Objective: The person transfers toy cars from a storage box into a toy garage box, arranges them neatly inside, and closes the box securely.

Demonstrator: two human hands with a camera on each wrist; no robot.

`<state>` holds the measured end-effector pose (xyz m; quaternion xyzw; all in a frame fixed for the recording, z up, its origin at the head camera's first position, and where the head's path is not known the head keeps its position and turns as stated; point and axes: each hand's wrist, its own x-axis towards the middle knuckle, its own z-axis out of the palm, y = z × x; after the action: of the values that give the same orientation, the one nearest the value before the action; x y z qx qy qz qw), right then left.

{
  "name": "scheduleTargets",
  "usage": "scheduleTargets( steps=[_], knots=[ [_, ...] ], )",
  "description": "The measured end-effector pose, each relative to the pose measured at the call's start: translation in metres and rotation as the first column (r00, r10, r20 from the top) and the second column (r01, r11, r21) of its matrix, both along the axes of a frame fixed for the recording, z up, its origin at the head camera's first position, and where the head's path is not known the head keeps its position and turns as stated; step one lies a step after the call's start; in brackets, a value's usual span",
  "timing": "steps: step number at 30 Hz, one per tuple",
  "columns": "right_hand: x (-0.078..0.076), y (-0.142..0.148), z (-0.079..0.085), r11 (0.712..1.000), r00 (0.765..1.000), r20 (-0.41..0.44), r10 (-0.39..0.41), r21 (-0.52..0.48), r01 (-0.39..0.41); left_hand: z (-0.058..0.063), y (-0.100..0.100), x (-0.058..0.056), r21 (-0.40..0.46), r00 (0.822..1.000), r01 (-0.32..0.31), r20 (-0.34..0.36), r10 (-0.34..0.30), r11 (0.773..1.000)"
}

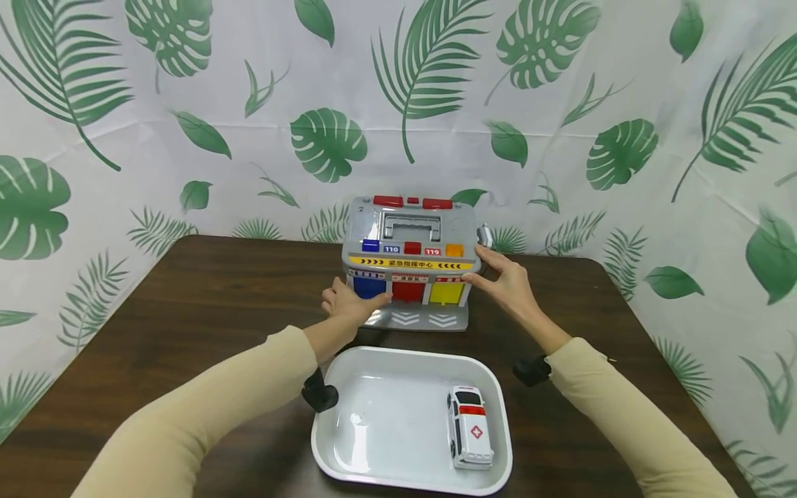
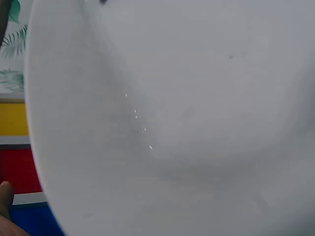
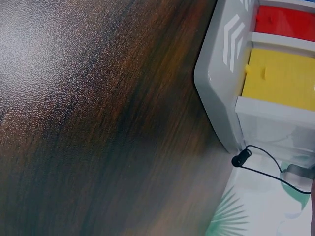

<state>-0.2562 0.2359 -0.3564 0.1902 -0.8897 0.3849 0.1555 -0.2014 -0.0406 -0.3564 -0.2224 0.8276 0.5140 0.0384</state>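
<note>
A toy emergency station (image 1: 407,259) with a grey roof and blue, red and yellow doors stands toward the back of the table. My left hand (image 1: 349,303) holds its front left corner, thumb stretched across the blue door (image 1: 370,288) and the other fingers at the left side. At the opposite corner, my right hand (image 1: 509,282) grips the station, thumb on the front edge below the roof and a finger at its right side. In the right wrist view, the yellow door (image 3: 280,78) and a black cord (image 3: 268,174) beside the wall show; that hand is mostly out of view.
A white tray (image 1: 398,354) lies in front of the station, between the forearms. Inside it, at the right, sits a white toy ambulance (image 1: 470,425) with a red cross. Dark wooden tabletop (image 1: 249,290) surrounds them, and a leaf-patterned cloth (image 1: 249,173) hangs behind.
</note>
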Motion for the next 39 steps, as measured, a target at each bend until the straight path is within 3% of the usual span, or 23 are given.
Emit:
scheduleTargets(
  steps=[3,5,7,8,10,12,14,15,18,21,22,24,30,39],
  knots=[
    [-0.001,0.0,0.0,1.0,1.0,0.001,-0.002,0.005,0.002,0.009,-0.011,0.008,0.001,0.998,0.028,-0.058,-0.028,1.0],
    [-0.001,0.001,0.001,1.0,1.0,0.0,-0.004,0.009,0.004,0.017,-0.018,0.013,0.022,0.989,0.043,-0.145,-0.04,0.999],
    [-0.002,0.002,0.002,1.0,1.0,-0.001,-0.007,0.015,0.007,0.024,-0.024,0.016,0.028,0.962,0.069,-0.266,-0.059,0.997],
    [-0.002,0.002,0.002,1.0,1.0,0.003,-0.009,0.014,0.009,0.027,-0.026,0.016,0.026,0.939,0.086,-0.335,-0.072,0.996],
    [-0.002,0.003,0.003,1.0,1.0,0.008,-0.01,0.013,0.01,0.032,-0.029,0.014,0.003,0.867,0.141,-0.483,-0.122,0.99],
    [-0.001,0.003,0.004,1.0,1.0,0.011,-0.01,0.011,0.01,0.036,-0.028,0.011,-0.035,0.775,0.209,-0.604,-0.188,0.977],
    [-0.001,0.003,0.005,1.0,1.0,0.018,-0.009,0.006,0.008,0.039,-0.023,0.009,-0.076,0.68,0.288,-0.686,-0.259,0.955],
    [-0.001,0.003,0.005,1.0,1.0,0.021,-0.007,0.004,0.007,0.041,-0.019,0.008,-0.099,0.641,0.325,-0.708,-0.296,0.94],
    [-0.001,0.002,0.004,1.0,1.0,0.031,-0.001,0.007,0.001,0.042,-0.006,0.004,-0.166,0.556,0.408,-0.735,-0.389,0.898],
    [-0.001,0.001,0.002,1.0,0.999,0.038,0.006,0.009,-0.007,0.041,0.01,0.0,-0.227,0.508,0.462,-0.725,-0.466,0.857],
    [-0.001,0.001,0.002,1.0,0.999,0.037,0.01,0.009,-0.01,0.04,0.014,-0.001,-0.238,0.498,0.48,-0.718,-0.485,0.845],
    [-0.001,0.0,0.001,1.0,0.999,0.036,0.013,0.004,-0.013,0.039,0.023,-0.004,-0.262,0.496,0.501,-0.694,-0.521,0.825],
    [0.0,-0.002,0.0,1.0,0.999,0.037,0.018,-0.003,-0.018,0.035,0.038,-0.015,-0.342,0.535,0.493,-0.607,-0.588,0.8],
    [0.0,0.0,0.001,1.0,0.999,0.032,0.016,-0.008,-0.015,0.032,0.051,-0.025,-0.434,0.534,0.468,-0.555,-0.638,0.77]
  ],
)
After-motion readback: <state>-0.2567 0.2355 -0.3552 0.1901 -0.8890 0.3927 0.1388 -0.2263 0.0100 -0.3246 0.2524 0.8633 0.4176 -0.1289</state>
